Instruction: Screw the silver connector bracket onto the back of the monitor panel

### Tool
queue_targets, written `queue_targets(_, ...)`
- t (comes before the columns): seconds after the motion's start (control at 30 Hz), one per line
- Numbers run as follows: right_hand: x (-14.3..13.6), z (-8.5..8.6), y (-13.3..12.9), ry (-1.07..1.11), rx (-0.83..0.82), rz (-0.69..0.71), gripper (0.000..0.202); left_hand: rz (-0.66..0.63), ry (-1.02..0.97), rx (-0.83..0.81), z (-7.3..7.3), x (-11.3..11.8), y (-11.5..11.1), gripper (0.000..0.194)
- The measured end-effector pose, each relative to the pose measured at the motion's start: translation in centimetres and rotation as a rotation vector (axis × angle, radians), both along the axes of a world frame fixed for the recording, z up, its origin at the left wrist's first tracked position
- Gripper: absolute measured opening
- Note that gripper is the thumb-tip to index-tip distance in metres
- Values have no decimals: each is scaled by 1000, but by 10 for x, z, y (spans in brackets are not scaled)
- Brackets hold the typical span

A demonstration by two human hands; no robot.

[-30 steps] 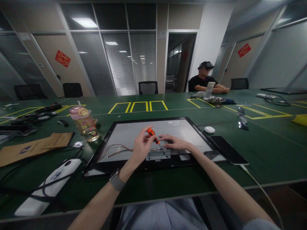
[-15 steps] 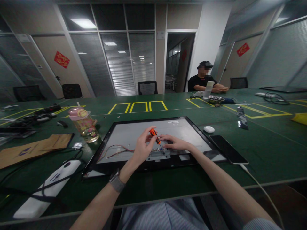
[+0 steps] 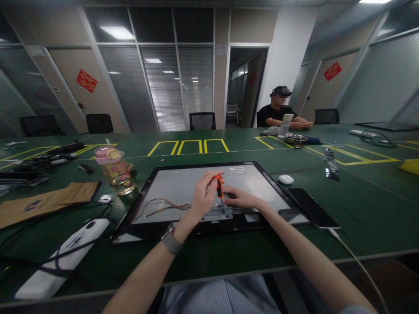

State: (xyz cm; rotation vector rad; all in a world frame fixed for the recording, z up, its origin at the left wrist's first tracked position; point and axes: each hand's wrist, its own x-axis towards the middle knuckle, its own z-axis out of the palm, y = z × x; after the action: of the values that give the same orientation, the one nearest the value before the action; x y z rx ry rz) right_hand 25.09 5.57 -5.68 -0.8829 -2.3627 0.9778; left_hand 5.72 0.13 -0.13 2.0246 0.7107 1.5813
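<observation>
In the head view my left hand [image 3: 205,194] is closed around the orange-and-black handle of a screwdriver [image 3: 219,186]. The screwdriver stands nearly upright, its tip down at a small metal bracket [image 3: 214,214] on the near edge of a flat display panel [image 3: 183,183]. My right hand [image 3: 241,198] is beside the shaft, low over the bracket, with its fingers bent together; whatever they pinch is too small to see. Thin coloured wires [image 3: 163,203] run from the bracket's left across the panel's grey back.
Left of the panel stand a pink-lidded bottle [image 3: 116,170], a brown paper bag [image 3: 49,201] and a white power strip [image 3: 65,257]. To the right lie a phone [image 3: 312,207] on a cable and a white earbud case [image 3: 286,179]. Another person [image 3: 278,111] sits across the table.
My left hand has shifted right, and the screwdriver has gone from leaning left to nearly upright over the bracket. My right hand stays near the shaft, slightly lower.
</observation>
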Motion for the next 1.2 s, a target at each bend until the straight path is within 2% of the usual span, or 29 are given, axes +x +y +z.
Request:
queue_targets(0.13, 0, 0, 0, -11, -4, -3, 52, 28, -25, 24, -5, 1, -5, 19)
queue_targets(0.23, 2, -3, 2, -8, -23, -2, 55, 58, -43, -7, -6, 0, -9, 22)
queue_targets(0.37, 4, -9, 5, -14, -47, -59, 61, 17, -70, -53, -6, -5, -8, 29)
queue_targets(0.57, 5, -8, 3, -11, -70, -65, 62, 75, -98, -76, -8, -8, -3, 22)
queue_targets(0.8, 3, -6, 4, -12, -32, -29, 63, -32, -102, -134, -7, -6, -7, 29)
queue_targets(1.0, 4, -4, 2, -33, -46, -43, 55, 47, -88, -91, -6, -8, -6, 23)
queue_targets(1.2, 5, -7, 4, -40, -48, -61, 60, -50, -110, -155, -3, -9, -7, 30)
